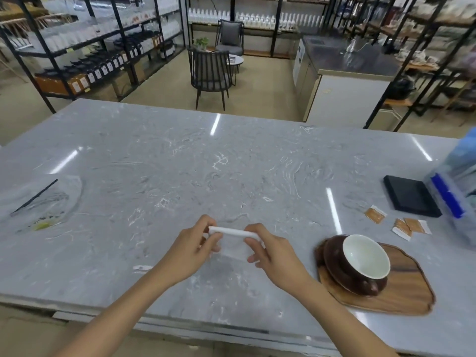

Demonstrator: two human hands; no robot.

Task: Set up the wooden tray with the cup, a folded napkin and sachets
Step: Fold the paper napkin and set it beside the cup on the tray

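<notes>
A white napkin (pixel 233 240) is held just above the grey marble counter between both hands, its top edge folded over. My left hand (pixel 192 249) pinches its left end and my right hand (pixel 270 249) pinches its right end. To the right lies the wooden tray (pixel 409 292) near the counter's front edge. On it stands a brown cup with a white inside (pixel 365 256) on a brown saucer (pixel 334 264). Beyond the tray, three orange-and-white sachets (pixel 409 225) lie loose on the counter.
A black flat box (pixel 412 199) and a clear plastic container with a blue part (pixel 453 194) stand at the right edge. A clear bag with a black stick (pixel 38 202) lies at the left. A small white scrap (pixel 143 267) rests beside my left wrist.
</notes>
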